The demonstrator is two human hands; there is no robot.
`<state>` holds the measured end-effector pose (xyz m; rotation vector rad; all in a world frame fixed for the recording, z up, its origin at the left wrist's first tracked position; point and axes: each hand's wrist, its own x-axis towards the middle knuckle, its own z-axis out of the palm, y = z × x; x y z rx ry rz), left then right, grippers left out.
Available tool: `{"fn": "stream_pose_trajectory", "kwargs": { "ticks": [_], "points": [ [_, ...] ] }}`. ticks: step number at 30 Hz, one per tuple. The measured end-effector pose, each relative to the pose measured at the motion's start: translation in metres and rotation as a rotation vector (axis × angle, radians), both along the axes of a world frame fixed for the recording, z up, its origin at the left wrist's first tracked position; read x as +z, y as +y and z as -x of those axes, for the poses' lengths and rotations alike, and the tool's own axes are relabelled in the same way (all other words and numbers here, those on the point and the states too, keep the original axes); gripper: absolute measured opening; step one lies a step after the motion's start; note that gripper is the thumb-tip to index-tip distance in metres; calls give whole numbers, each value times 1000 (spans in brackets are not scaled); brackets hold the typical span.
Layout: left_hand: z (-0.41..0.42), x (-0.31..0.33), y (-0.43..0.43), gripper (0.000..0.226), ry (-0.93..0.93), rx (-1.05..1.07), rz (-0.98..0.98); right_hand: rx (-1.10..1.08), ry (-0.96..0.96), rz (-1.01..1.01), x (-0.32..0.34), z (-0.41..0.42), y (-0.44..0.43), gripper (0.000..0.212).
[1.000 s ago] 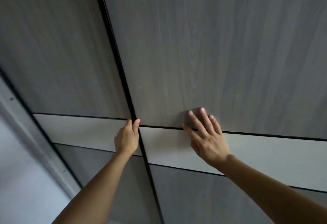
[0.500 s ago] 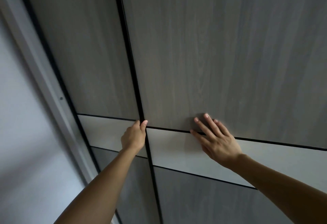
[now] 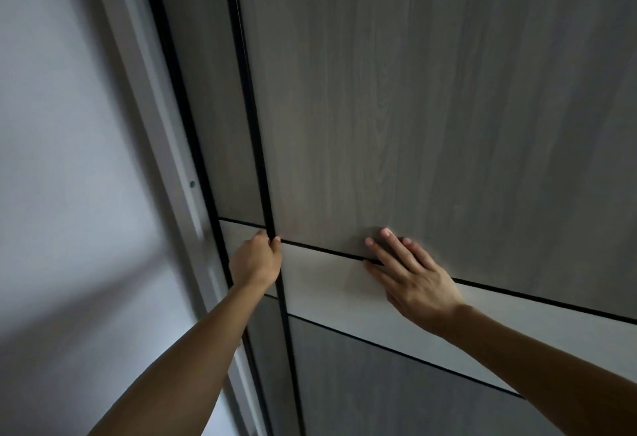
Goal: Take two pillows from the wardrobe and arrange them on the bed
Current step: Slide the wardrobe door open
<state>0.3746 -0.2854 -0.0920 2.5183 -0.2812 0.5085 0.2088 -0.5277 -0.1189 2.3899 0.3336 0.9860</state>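
Wardrobe door (image 3: 413, 108) — left hand (image 3: 255, 263) gripping edge

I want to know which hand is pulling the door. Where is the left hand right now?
In the head view, the left hand sits left of centre, fingers curled around the black edge of the wardrobe door, level with its pale band, left of the flat right hand.

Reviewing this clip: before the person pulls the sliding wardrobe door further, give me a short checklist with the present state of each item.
1. Left hand has a grip on the dark door edge: ok.
2. Right hand lies flat on the front door panel, fingers spread: ok.
3. Wardrobe interior exposed: not ok, only door panels show.
4. Pillows located: cannot tell, none in view.
5. Side frame free of anything blocking it: ok.
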Motion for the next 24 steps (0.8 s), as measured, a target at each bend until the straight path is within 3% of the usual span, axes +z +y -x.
{"fn": "stream_pose_trajectory", "kwargs": {
  "ticks": [6,11,17,24],
  "points": [
    [-35,1,20,32,35,-80,59,73,6,57,-5,-49,32,47],
    [-53,0,35,26,25,-146,82,39,8,57,-4,-66,53,60],
    [-77,-8,66,25,-23,-286,138,-138,-57,-77,-5,-74,78,65],
    [-98,-16,104,10,68,-419,72,-390,42,-163,-8,-92,126,80]
  ]
}}
